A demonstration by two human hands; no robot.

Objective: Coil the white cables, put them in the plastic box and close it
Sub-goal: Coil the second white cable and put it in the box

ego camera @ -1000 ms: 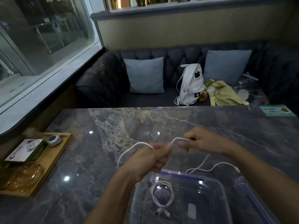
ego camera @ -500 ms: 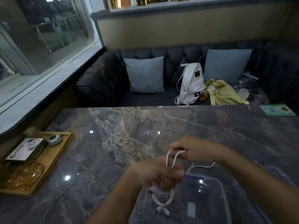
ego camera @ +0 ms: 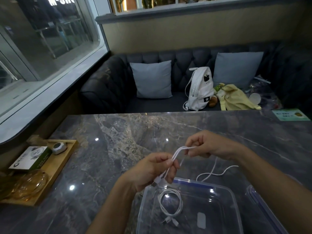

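Since half a second ago the hands have drawn apart, so the folded strands that were bunched between them now stretch in a short, fairly taut span. At the left end, the left hand (ego camera: 152,169) pinches the white cable (ego camera: 175,154) between thumb and curled fingers, with the plug (ego camera: 157,180) poking out just below that pinch. To the right and a little higher, the right hand (ego camera: 211,146) nips the far bend of the fold with thumb and fingertips closed on it. From under the right grip the loose tail (ego camera: 217,173) drops to the marble table (ego camera: 118,149) and lies slack in a curve just beyond the far rim of the clear plastic box (ego camera: 234,200). Below the left grip, inside the box, one coiled cable (ego camera: 170,206) already rests on the bottom. The lid (ego camera: 263,210) lies off, beside the box and under the right forearm. My judgement is that the second cable is only partly gathered. To do it well, the left pinch should stay the anchor and keep the plug end trapped. The right hand can then feed the tail back toward it in even loops of about the same length as the present fold. Light tension would help, since a hard pull could drag strands out of the left pinch. The slack tail could also snag on the box rim, so lift it clear before each pass.
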